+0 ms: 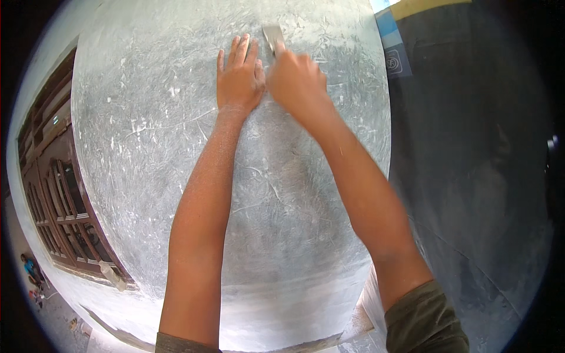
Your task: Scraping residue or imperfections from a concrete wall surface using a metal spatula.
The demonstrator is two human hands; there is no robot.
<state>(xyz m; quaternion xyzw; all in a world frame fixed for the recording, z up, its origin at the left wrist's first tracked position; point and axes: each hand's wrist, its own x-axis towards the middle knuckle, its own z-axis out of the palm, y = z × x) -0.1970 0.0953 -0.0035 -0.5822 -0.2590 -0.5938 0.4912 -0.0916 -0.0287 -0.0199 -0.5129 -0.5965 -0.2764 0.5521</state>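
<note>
A plastered wall point(176, 145), grey with white flecks and thin cracks, fills the middle of the view. My left hand point(240, 81) lies on its upper part, fingers spread and dusty, holding nothing. Just right of it, my right hand point(298, 81) is closed around a metal scraper point(273, 34). The scraper's flat blade points up against the wall; its handle is mostly hidden in my fist. My right hand looks slightly blurred.
A brown wooden window frame with grilles point(66, 212) is at the left, with a pale bottle point(111, 276) on its sill. A person point(30, 270) is far down at the lower left. A dark sheet point(468, 154) spans the right side beside the wall's edge.
</note>
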